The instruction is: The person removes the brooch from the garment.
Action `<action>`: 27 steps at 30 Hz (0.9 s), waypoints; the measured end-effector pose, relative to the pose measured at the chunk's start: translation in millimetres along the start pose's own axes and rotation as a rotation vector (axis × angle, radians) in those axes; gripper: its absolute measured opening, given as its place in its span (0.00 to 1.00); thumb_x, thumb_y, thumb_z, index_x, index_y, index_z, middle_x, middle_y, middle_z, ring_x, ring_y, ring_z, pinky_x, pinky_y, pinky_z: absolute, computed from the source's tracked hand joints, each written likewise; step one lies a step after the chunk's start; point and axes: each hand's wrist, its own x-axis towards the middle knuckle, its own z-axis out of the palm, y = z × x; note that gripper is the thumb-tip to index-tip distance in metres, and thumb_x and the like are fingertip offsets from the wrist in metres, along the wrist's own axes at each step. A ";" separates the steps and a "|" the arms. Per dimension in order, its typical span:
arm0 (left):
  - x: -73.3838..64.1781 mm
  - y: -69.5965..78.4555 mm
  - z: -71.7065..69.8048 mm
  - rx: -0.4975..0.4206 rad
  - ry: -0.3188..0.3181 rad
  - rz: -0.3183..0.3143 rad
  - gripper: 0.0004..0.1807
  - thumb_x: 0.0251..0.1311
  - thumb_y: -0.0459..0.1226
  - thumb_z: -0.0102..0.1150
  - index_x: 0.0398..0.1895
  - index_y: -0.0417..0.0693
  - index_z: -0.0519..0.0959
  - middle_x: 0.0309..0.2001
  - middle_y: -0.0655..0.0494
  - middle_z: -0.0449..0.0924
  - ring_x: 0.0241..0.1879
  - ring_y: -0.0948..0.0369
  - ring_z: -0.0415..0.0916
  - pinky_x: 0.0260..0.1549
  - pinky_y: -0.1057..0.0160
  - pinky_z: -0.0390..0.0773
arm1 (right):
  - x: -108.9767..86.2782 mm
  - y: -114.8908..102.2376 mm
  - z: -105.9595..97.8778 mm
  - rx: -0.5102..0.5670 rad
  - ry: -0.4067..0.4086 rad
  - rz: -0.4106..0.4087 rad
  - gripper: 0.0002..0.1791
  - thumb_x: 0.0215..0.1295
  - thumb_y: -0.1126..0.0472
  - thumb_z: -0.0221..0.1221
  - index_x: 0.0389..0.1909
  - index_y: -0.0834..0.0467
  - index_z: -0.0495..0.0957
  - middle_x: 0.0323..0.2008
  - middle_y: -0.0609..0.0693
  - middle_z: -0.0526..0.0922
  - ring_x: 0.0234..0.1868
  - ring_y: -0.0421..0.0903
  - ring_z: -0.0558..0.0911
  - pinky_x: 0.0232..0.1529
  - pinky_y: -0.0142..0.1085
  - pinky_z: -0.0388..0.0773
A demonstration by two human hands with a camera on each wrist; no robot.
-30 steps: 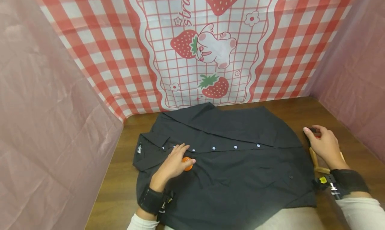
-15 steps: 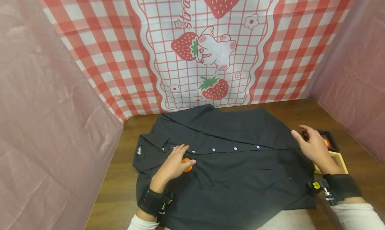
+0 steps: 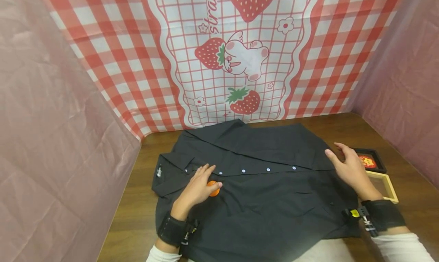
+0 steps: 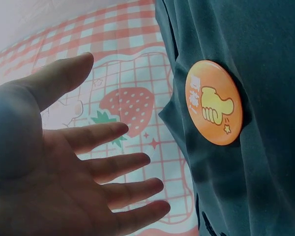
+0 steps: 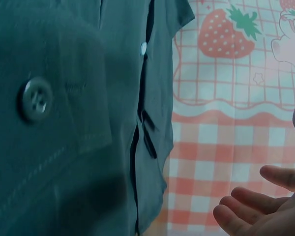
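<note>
A dark button-up shirt [image 3: 267,201] lies spread out, its collar to the left and a row of pale buttons across the middle. On its chest sits a round orange badge [image 4: 222,123] with a yellow thumbs-up. My left hand [image 3: 196,186] is over the shirt beside the badge, fingers extended and holding nothing; in the head view its thumb overlaps the badge. At the shirt's right edge my right hand [image 3: 350,170] hovers with spread fingers and nothing in its grasp. The right wrist view shows a dark shirt button [image 5: 36,100] up close.
Right of the shirt, a black frame [image 3: 380,165] with a red and yellow piece inside lies on the brown wooden table [image 3: 411,189]. A pale yellow wooden frame [image 3: 391,187] sits in front of it. Checked strawberry cloth [image 3: 247,64] and pink side curtains enclose the table.
My right hand has left the black frame and moved leftward to the shirt's edge, uncovering both frames. The left hand, badge and shirt have stayed in place.
</note>
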 end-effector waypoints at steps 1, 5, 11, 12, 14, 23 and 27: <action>-0.2 0.1 -0.3 0.001 0.005 -0.006 0.36 0.65 0.48 0.58 0.72 0.43 0.63 0.74 0.38 0.55 0.75 0.39 0.47 0.70 0.37 0.51 | 0.0 -1.5 1.1 0.003 -0.004 -0.001 0.35 0.75 0.47 0.47 0.66 0.73 0.60 0.58 0.78 0.66 0.58 0.73 0.66 0.51 0.66 0.62; -2.0 0.8 -1.7 -0.009 0.026 -0.030 0.36 0.65 0.49 0.59 0.71 0.42 0.63 0.75 0.39 0.55 0.76 0.40 0.46 0.71 0.37 0.49 | -0.7 -8.8 5.0 0.011 -0.010 -0.004 0.35 0.75 0.47 0.47 0.67 0.72 0.60 0.58 0.78 0.66 0.58 0.73 0.67 0.51 0.66 0.64; -2.9 0.8 -1.6 -0.021 0.041 -0.019 0.35 0.64 0.48 0.59 0.71 0.43 0.63 0.74 0.38 0.55 0.75 0.39 0.46 0.71 0.37 0.49 | -3.3 -16.1 9.4 0.022 -0.011 -0.008 0.34 0.75 0.48 0.48 0.67 0.72 0.60 0.59 0.77 0.66 0.59 0.72 0.66 0.51 0.65 0.66; -2.7 0.8 -1.4 -0.020 0.042 -0.016 0.35 0.64 0.47 0.59 0.71 0.42 0.64 0.74 0.38 0.56 0.75 0.39 0.47 0.71 0.36 0.50 | -3.9 -16.9 9.9 0.022 -0.014 -0.009 0.34 0.75 0.47 0.48 0.67 0.72 0.60 0.59 0.77 0.66 0.59 0.72 0.66 0.51 0.65 0.67; -2.5 1.0 -1.1 -0.018 0.039 -0.024 0.36 0.64 0.48 0.59 0.71 0.41 0.64 0.74 0.38 0.56 0.75 0.39 0.47 0.71 0.37 0.50 | -4.4 -17.2 10.6 0.029 -0.010 -0.012 0.34 0.75 0.48 0.48 0.68 0.71 0.60 0.59 0.76 0.66 0.59 0.72 0.66 0.51 0.65 0.67; -0.3 2.2 -1.6 -0.009 0.037 -0.047 0.36 0.65 0.48 0.58 0.71 0.38 0.63 0.74 0.38 0.55 0.76 0.41 0.46 0.71 0.37 0.49 | -1.0 -24.4 9.1 0.059 -0.021 -0.029 0.34 0.75 0.48 0.46 0.70 0.70 0.59 0.60 0.76 0.66 0.60 0.73 0.66 0.53 0.66 0.67; 0.7 0.3 -0.7 -0.017 0.035 -0.051 0.36 0.65 0.47 0.58 0.71 0.40 0.63 0.75 0.38 0.55 0.76 0.41 0.45 0.72 0.38 0.49 | -3.1 -28.7 11.5 0.061 -0.036 -0.022 0.35 0.75 0.47 0.46 0.70 0.69 0.58 0.61 0.77 0.65 0.61 0.73 0.66 0.54 0.67 0.67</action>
